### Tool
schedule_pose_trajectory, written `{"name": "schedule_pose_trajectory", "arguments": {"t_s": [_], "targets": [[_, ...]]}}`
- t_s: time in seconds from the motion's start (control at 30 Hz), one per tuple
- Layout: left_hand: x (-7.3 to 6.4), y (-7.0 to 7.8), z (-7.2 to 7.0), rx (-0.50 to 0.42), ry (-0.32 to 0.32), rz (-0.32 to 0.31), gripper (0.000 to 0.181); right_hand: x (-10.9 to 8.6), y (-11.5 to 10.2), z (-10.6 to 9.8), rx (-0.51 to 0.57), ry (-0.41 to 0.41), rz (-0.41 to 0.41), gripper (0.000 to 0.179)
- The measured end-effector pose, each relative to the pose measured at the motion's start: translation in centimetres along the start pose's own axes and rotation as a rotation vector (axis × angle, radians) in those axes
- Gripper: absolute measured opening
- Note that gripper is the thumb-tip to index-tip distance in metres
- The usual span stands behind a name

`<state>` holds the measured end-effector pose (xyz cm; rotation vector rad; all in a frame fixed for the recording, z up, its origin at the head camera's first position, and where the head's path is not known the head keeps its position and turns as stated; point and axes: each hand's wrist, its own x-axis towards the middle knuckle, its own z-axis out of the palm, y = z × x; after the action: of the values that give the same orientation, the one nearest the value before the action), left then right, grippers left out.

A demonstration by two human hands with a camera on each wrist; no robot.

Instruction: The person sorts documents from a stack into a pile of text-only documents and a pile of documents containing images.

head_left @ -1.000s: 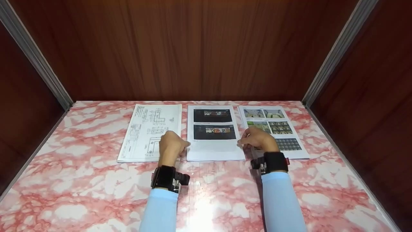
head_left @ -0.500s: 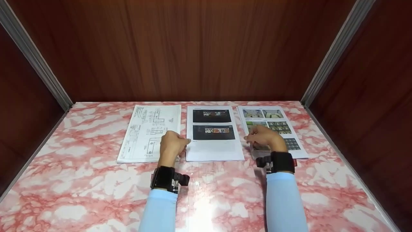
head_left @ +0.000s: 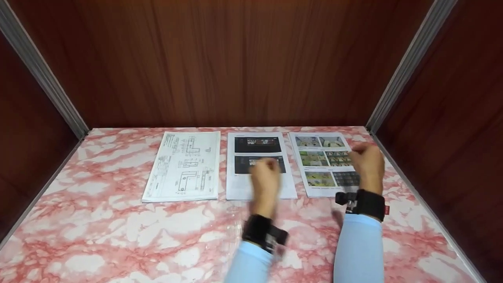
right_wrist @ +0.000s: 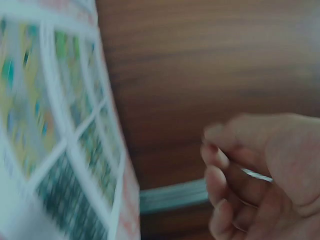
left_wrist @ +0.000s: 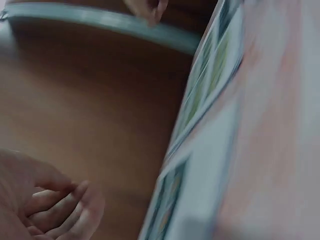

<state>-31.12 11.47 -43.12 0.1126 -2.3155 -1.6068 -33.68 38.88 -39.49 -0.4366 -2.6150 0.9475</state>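
Observation:
My left hand (head_left: 265, 181) is over the middle stack of printed sheets (head_left: 240, 188), blurred by motion. In the left wrist view its fingers (left_wrist: 60, 212) bend loosely toward the thumb and nothing is held. To the right, my right hand (head_left: 368, 164) hangs above the right edge of the stack with colour photos (head_left: 314, 179). The right wrist view has its fingers (right_wrist: 217, 182) loosely curled beside that stack, with no object between them. A stack of line drawings (head_left: 182, 167) lies at the left. All three stacks lie flat, side by side and apart.
The stacks lie on a red-and-white marbled tabletop (head_left: 118, 232), toward its far edge. A brown wood-grain wall (head_left: 235, 67) rises behind, with side walls at left and right. Grey metal strips (head_left: 412, 59) run along the corners.
My left hand has left the gap between the left and middle stacks and moved right, over the middle one. My right hand has moved right from the photo stack's left edge, uncovering its lower photos.

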Motion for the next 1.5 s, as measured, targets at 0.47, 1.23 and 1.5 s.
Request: {"name": "schedule_pose_trajectory", "arguments": {"t_s": [0.47, 1.23, 1.5], "targets": [[-5.3, 0.4, 7.4, 0.025, -0.375, 0.004, 0.043, -1.3, 5.4, -0.8, -0.082, -0.297, 0.319, 0.051], [-4.9, 0.5, 7.3, 0.011, -0.392, 0.015, 0.045, -2.1, 4.6, -1.3, -0.051, -0.201, 0.355, 0.061], [-4.8, 0.2, 7.3, -0.179, -0.285, -0.017, 0.030, -1.9, 4.5, -1.4, -0.031, -0.145, 0.387, 0.033]]}}
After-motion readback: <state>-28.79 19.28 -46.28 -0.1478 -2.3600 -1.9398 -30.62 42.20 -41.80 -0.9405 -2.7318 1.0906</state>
